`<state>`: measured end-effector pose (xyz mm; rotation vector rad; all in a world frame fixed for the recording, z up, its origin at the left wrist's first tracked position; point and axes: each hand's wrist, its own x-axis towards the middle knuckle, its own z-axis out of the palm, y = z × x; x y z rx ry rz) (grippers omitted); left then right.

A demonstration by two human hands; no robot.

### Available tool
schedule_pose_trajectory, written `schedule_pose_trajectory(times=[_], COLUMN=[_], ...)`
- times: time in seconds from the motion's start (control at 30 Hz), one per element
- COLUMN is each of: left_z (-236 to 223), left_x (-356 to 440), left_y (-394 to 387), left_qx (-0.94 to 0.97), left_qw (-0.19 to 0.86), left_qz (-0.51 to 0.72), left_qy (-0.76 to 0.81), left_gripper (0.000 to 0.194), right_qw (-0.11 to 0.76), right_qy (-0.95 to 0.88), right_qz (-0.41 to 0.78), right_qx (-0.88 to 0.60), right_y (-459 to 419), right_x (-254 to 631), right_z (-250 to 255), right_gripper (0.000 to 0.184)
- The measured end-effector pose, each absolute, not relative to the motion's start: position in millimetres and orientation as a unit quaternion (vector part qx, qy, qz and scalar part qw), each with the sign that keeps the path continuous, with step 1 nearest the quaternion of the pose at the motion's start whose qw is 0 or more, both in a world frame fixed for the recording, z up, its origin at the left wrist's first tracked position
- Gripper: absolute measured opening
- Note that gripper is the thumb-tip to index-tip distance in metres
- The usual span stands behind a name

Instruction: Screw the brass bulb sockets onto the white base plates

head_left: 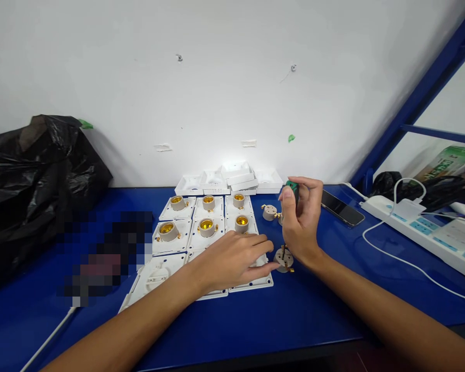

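Observation:
My right hand (pixel 300 217) is wrapped around a screwdriver (pixel 292 187) with a green and black handle, held upright. Its dark shaft reaches down to a round ceramic lamp socket (pixel 282 262) lying face down on the blue table. From the left, my left hand (pixel 240 258) pinches the edge of that socket between thumb and fingers. A brass tab sticks out at the socket's lower right. Beyond my right hand sits another lamp socket (pixel 270 212), with one more partly hidden beside it. Under my left hand and forearm lie white square base plates (pixel 205 266).
Several white plates to the left carry upright sockets with gold threads (pixel 207 226). White covers (pixel 238 175) are stacked by the wall. A phone (pixel 341 208) and a power strip (pixel 422 227) with cables lie right. A black plastic bag (pixel 42 181) stands left, near a blurred patch.

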<state>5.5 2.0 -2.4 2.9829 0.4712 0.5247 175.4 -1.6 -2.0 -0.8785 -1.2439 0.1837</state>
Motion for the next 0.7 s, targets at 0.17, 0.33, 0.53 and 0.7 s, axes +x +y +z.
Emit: schedule_pose_trajectory(times=[0.17,0.33,0.53,0.7], left_z=[-2,-1,-2,3], left_x=[7,7,7,3], left_y=[-1,-1,-1,-1], left_qx=[0.975,0.978,0.982,0.970], left_qw=[0.045,0.014,0.038,0.124], left_qz=[0.162,0.144,0.119,0.131], left_qy=[0.148,0.149,0.143,0.163], left_gripper=[0.045,0.041,0.038,0.033], right_qw=[0.722,0.753,0.745,0.698], right_qy=[-0.559,-0.525,-0.523,-0.584], right_qz=[0.125,0.111,0.099,0.067], right_qx=[-0.387,-0.380,-0.402,-0.410], right_y=[-4,12,34,31], right_x=[176,195,218,213], right_z=[-2,2,-6,-16], right_gripper=[0.015,0.015,0.012,0.012])
